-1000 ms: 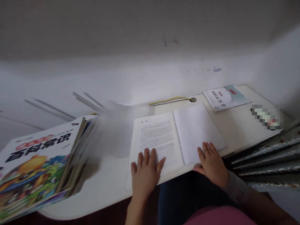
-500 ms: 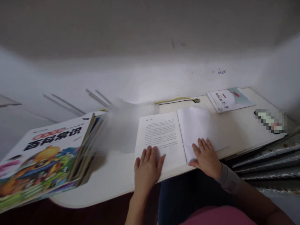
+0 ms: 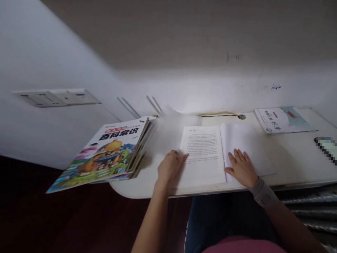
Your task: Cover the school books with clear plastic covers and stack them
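Observation:
An open book (image 3: 202, 168) lies on the white desk (image 3: 147, 186), with printed text on its left page and a blank right page. My left hand (image 3: 170, 167) is at the book's left edge. Its thumb stretches out over the page, apart from the bent fingers, and I see nothing held in it. Flat on the blank page rests my right hand (image 3: 242, 168), fingers spread, with a grey band (image 3: 260, 191) round the wrist.
On the left, a stack of books with a colourful cover (image 3: 110, 151) overhangs the desk edge. A thinner booklet (image 3: 284, 119) lies back right, and a phone-like object (image 3: 326, 146), partly blurred out, lies at the right edge. A yellow cable (image 3: 221, 112) runs along the wall to a desk hole.
My left hand has moved from lying flat on the left page to the book's left edge, its fingers now bent. My right hand stays on the blank page. The view has turned left.

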A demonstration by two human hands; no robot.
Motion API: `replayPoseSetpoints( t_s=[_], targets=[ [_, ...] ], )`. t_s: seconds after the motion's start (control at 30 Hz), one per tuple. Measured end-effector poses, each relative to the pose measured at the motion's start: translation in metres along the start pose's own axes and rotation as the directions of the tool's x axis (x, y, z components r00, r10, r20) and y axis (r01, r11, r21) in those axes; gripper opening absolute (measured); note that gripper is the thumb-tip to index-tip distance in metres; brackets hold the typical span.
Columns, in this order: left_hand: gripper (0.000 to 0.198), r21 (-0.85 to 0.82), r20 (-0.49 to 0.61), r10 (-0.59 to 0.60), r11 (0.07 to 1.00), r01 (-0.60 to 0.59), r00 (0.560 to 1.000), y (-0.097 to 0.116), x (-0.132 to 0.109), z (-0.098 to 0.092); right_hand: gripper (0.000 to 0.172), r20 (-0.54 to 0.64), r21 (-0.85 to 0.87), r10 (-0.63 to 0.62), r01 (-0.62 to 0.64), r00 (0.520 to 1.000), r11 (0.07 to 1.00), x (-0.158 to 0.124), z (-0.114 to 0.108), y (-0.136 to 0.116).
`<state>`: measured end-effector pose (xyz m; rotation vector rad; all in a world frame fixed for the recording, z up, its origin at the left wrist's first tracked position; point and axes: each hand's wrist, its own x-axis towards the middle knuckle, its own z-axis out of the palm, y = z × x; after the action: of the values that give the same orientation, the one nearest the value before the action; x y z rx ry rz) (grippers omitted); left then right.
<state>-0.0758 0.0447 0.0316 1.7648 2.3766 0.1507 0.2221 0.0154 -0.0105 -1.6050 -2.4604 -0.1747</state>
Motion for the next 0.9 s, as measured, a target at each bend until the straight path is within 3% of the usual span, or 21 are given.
replayPoseSetpoints(
  t_s=[0.13, 0.57, 0.9],
  targets=[
    [0.049, 0.053, -0.042, 0.034, 0.998, -0.032, 0.999, 0.005, -0.004, 0.007, 0.06, 0.019, -0.019, 0.011, -0.011, 1.0, 1.0, 0.004, -0.005, 0.002],
    [0.039, 0.062, -0.034, -0.102, 0.993, 0.104, 0.994, 0.001, 0.005, 0.0, 0.068, 0.019, -0.066, 0.054, -0.052, 0.998, 0.996, 0.003, -0.011, 0.004],
    [0.034, -0.025, -0.088, -0.083, 0.996, 0.081, 0.993, -0.007, 0.01, 0.009, 0.066, 0.024, -0.015, 0.066, -0.066, 0.998, 0.998, 0.003, -0.008, 0.012]
  ],
)
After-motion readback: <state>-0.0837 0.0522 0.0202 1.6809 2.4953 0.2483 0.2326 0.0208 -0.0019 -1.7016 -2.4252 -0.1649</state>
